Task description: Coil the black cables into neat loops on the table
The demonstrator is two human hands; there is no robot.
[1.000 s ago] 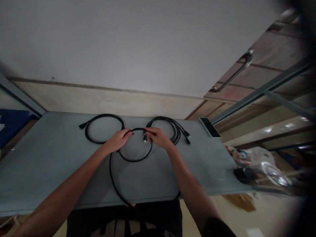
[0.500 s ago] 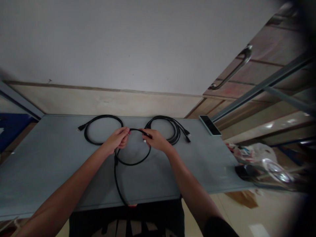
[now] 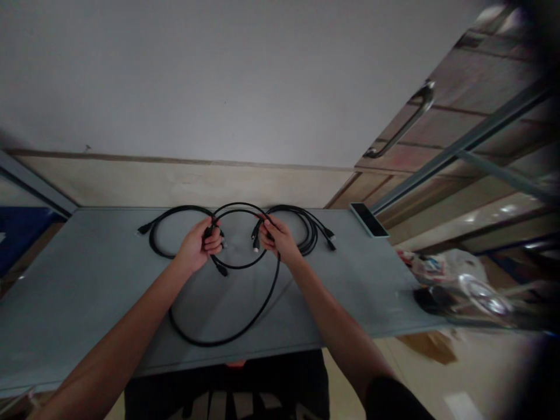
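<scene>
My left hand (image 3: pixel 200 245) is closed on a black cable (image 3: pixel 238 203), its fingers wrapped round it near a connector. On the other side of the loop my right hand (image 3: pixel 277 238) grips the same cable. A smaller loop hangs between the hands, and a wide loop curves down over the grey table toward its front edge. Behind my left hand lies a coiled black cable (image 3: pixel 151 238) with its plug at the left. Another coiled black cable (image 3: pixel 314 233) lies beyond my right hand, two plugs at its right side. A connector shows just left of my right fingers.
A phone-like device (image 3: pixel 370 220) lies at the back right of the grey table (image 3: pixel 350 286). A white wall rises behind. At the right are a metal frame (image 3: pixel 472 134), a blurred dark object (image 3: pixel 431 298) at the table's edge and plastic bags (image 3: pixel 464 265).
The held cable has gained a second arc between my hands, and its loose length now sweeps in a wide loop below them. My right hand has shifted slightly right.
</scene>
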